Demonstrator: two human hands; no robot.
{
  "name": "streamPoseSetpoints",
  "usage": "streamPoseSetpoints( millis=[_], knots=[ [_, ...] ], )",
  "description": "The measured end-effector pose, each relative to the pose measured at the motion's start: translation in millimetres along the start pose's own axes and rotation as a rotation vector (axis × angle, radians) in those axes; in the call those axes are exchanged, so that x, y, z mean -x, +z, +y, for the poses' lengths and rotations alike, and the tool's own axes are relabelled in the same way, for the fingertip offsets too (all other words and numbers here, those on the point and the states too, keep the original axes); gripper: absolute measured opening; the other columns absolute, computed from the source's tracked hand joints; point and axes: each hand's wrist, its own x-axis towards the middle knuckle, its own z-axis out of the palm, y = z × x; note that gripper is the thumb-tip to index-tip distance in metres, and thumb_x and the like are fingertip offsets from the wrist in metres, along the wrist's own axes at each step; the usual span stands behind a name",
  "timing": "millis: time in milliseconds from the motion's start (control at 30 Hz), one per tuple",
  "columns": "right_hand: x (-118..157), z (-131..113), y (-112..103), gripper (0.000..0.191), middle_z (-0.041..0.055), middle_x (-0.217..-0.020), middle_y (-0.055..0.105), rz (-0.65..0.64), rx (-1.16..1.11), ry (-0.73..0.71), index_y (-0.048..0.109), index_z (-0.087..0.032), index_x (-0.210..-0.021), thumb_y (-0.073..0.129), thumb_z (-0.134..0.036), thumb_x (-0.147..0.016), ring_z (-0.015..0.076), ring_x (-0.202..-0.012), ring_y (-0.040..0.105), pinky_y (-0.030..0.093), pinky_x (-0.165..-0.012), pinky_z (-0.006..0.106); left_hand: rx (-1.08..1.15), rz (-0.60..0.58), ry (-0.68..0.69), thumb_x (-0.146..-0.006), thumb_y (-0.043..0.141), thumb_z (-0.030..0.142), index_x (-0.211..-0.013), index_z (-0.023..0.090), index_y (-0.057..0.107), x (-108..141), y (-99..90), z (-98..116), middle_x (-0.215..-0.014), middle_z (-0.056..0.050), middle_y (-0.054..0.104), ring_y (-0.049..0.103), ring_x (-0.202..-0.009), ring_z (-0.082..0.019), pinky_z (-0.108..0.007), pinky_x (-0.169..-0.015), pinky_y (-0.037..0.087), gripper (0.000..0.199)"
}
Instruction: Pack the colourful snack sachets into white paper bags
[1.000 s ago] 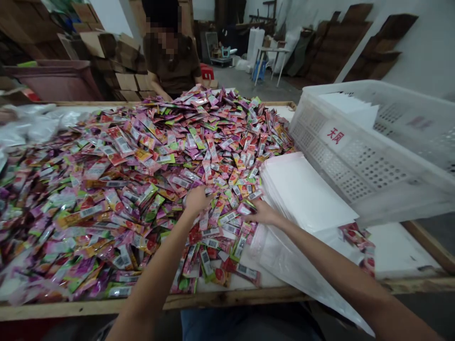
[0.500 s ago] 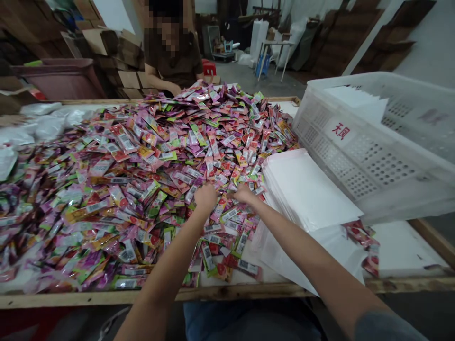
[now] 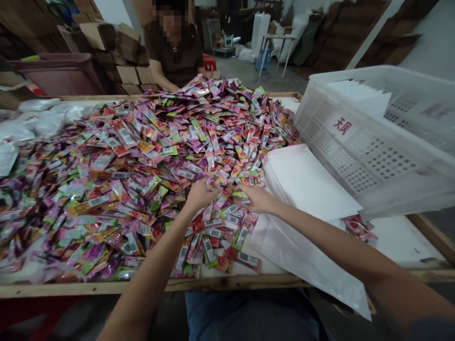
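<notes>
A wide heap of small colourful packets [image 3: 142, 147] covers much of the table. At its near right part, my left hand [image 3: 203, 193] has its fingers curled round some packets. Facing it from the right, my right hand [image 3: 250, 198] holds a few packets with green and pink on them. A narrow gap separates the two hands, with more packets beneath. Beside my right hand lies a stack of white bags [image 3: 313, 182]. A translucent bag [image 3: 305, 255] lies under my right forearm and hangs over the table's front edge.
A white perforated crate [image 3: 359, 142] with white sheets inside stands at the right. Across the table is a person [image 3: 177, 52], one arm behind the heap. Clear filled bags [image 3: 46, 121] lie at the far left. The wooden table rim [image 3: 106, 288] runs along the front.
Both hands have turned and closed round packets, which now show in their fingers. The translucent bag reaches further over the front edge. The view has shifted slightly.
</notes>
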Motion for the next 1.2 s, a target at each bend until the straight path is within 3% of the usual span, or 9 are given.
streamPoseSetpoints(
  millis=[133,267,367,467,633,733,900,1033,1200],
  knots=[
    [-6.2,-22.8,22.8,0.029,0.0094,-0.092,0.067,-0.303,0.268,-0.067,0.061,-0.017,-0.096,0.057,-0.013,-0.068,0.0232,-0.084,0.062,0.044,-0.066,0.027,-0.289,-0.163,-0.059,-0.066,0.063,0.045,-0.091,0.012,0.062,-2.4,32.7,10.9,-0.093,-0.018,0.065,0.062,-0.09,-0.031,-0.037,-0.075,0.047,0.042],
    [-15.9,-18.0,33.5,0.024,0.0105,-0.093,0.066,-0.284,0.259,-0.099,0.062,-0.016,-0.091,0.054,-0.008,-0.07,0.0239,-0.084,0.062,0.045,-0.065,0.029,-0.213,-0.169,-0.025,-0.069,0.061,0.043,-0.09,0.011,0.063,-15.5,40.6,6.0,-0.088,-0.015,0.066,0.063,-0.086,-0.028,-0.033,-0.073,0.048,0.038],
    [-10.6,-2.6,32.2,0.022,0.0112,-0.092,0.065,-0.147,0.119,-0.091,0.061,-0.014,-0.093,0.062,-0.018,-0.071,0.0235,-0.088,0.06,0.046,-0.073,0.03,-0.074,-0.141,0.031,-0.078,0.051,0.043,-0.092,0.013,0.062,-20.6,23.5,-1.8,-0.084,-0.007,0.066,0.063,-0.08,-0.02,-0.027,-0.07,0.048,0.034],
    [3.0,10.2,27.9,0.024,0.0117,-0.096,0.062,0.032,-0.023,-0.038,0.06,-0.014,-0.093,0.065,-0.022,-0.07,0.0226,-0.093,0.057,0.044,-0.079,0.032,0.32,-0.094,0.115,-0.077,0.051,0.043,-0.088,0.013,0.061,-17.0,-4.4,-4.9,-0.079,-0.003,0.065,0.06,-0.07,-0.016,-0.025,-0.066,0.048,0.033],
    [31.7,18.1,11.5,0.03,0.0072,-0.089,0.063,0.137,-0.16,0.02,0.056,-0.016,-0.097,0.061,-0.016,-0.068,0.022,-0.083,0.059,0.044,-0.072,0.031,0.736,-0.04,0.201,-0.075,0.056,0.045,-0.079,0.015,0.059,10.1,-52.0,-8.1,-0.069,0.0,0.061,0.058,-0.066,-0.012,-0.024,-0.067,0.047,0.031],
    [45.5,22.7,8.0,0.036,0.0066,-0.089,0.064,0.348,-0.233,0.169,0.053,-0.015,-0.101,0.062,-0.025,-0.068,0.0219,-0.079,0.059,0.045,-0.068,0.03,0.924,0.017,0.076,-0.072,0.06,0.046,-0.071,0.016,0.054,33.4,-62.1,-19.7,-0.057,0.003,0.054,0.053,-0.051,-0.009,-0.02,-0.053,0.044,0.031],
    [49.7,33.1,21.8,0.029,0.0048,-0.086,0.067,0.23,-0.222,0.199,0.06,-0.018,-0.093,0.059,-0.019,-0.064,0.0227,-0.08,0.061,0.046,-0.069,0.031,1.369,-0.165,-0.28,-0.062,0.07,0.047,-0.089,0.019,0.053,66.5,-50.2,-39.9,-0.052,0.009,0.046,0.051,-0.044,-0.008,-0.018,-0.043,0.041,0.042],
    [39.8,34.8,23.6,0.022,0.0058,-0.079,0.067,0.262,-0.12,0.192,0.065,-0.018,-0.087,0.057,-0.024,-0.067,0.0235,-0.078,0.059,0.045,-0.07,0.032,1.348,-0.162,-0.421,-0.049,0.078,0.045,-0.086,0.016,0.055,81.1,-38.8,-38.1,-0.062,0.004,0.058,0.056,-0.049,-0.011,-0.022,-0.046,0.045,0.052],
    [43.5,27.7,30.3,0.029,0.0066,-0.089,0.068,0.316,-0.25,0.237,0.062,-0.017,-0.096,0.055,-0.022,-0.069,0.0226,-0.08,0.061,0.046,-0.071,0.032,1.176,-0.102,-0.373,-0.051,0.073,0.052,-0.072,0.015,0.054,85.4,-28.4,-33.3,-0.058,0.003,0.056,0.051,-0.048,-0.009,-0.021,-0.047,0.042,0.046]
  ],
)
